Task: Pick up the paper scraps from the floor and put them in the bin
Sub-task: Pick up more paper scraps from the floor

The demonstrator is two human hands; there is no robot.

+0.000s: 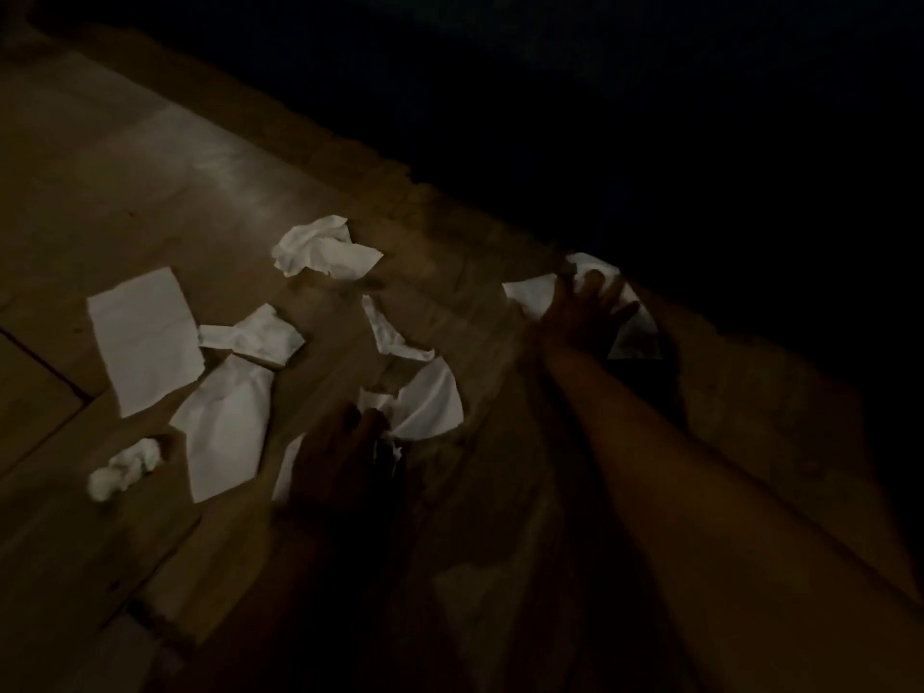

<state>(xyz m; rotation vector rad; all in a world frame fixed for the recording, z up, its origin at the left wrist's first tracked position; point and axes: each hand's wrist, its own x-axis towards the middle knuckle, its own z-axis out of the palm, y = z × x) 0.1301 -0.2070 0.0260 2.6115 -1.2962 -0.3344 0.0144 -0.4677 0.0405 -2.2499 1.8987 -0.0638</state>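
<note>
Head view, right hand (582, 312) on scrap (530, 292) (seemingly)

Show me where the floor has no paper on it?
Bare floor lies beyond the flat sheet and the crumpled scrap. More lies nearer than the small wad. Between the left hand and right hand, scraps crowd together.

— Floor (150, 157)? Wood-look boards, smooth, faint sheen toward ten o'clock.

— And the paper scraps (227, 422)? Thin white paper, matt. Flat sheet (145, 337) at nine o'clock smooth; wad (320, 252) at twelve o'clock and small ball (125, 470) at eight o'clock heavily creased.

— Right edge? Too dark to tell.
</note>
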